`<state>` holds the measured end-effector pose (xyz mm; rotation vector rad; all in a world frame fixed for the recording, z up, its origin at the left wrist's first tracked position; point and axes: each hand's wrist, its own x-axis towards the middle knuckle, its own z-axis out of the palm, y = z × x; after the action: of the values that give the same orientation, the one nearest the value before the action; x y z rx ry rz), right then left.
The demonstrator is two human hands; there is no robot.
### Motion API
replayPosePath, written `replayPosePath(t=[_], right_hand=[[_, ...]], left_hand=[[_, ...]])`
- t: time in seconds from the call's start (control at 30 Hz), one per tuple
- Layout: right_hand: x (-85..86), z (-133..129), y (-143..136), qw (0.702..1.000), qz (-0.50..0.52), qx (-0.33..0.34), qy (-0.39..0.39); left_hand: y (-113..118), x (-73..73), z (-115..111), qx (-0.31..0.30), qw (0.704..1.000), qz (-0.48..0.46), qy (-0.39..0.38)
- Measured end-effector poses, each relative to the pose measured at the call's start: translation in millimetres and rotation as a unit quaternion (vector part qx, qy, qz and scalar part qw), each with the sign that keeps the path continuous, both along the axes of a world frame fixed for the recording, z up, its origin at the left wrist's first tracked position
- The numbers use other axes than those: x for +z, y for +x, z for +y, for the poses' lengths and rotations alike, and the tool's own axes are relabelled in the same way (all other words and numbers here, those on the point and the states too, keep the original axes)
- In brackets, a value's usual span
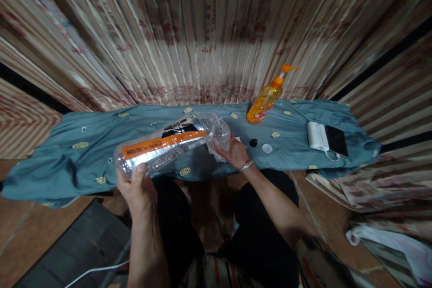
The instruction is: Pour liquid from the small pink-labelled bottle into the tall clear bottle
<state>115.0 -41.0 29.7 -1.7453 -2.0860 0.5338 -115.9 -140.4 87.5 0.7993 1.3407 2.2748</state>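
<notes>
A large clear plastic bottle point(164, 141) with an orange, silver and black label lies tilted across the cloth-covered surface, its base toward the left. My left hand point(138, 184) is wrapped round the base end, thumb on top. At the other end, my right hand point(236, 150) grips a clear rounded plastic piece point(222, 131); I cannot tell whether it is joined to the bottle. White tissue point(218, 152) shows beneath it, partly hidden by the fingers. Just right of my right hand lie a small black cap point(253, 142) and a white disc point(267, 148).
An orange pump bottle point(265, 101) stands at the back. On the right, a white power bank point(316, 136) is cabled to a dark phone point(336, 140). The blue-grey cloth point(81, 130) covers a narrow surface before striped curtains point(202, 31). A dark box point(81, 243) sits lower left.
</notes>
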Motion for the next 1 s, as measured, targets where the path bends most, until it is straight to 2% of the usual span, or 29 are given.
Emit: replayPosePath(t=[0.53,1.0], right_hand=[[3.5,-1.4,-0.7,1.0,-0.012,-0.007,0.004],[7.2,-2.4,-0.3,0.999,-0.034,-0.008,-0.003]], left_hand=[[-2.4,-2.9,1.5,-0.005,1.0,-0.013,0.024],[-1.6,0.8,-1.8,-0.03,0.998,-0.04,-0.026]])
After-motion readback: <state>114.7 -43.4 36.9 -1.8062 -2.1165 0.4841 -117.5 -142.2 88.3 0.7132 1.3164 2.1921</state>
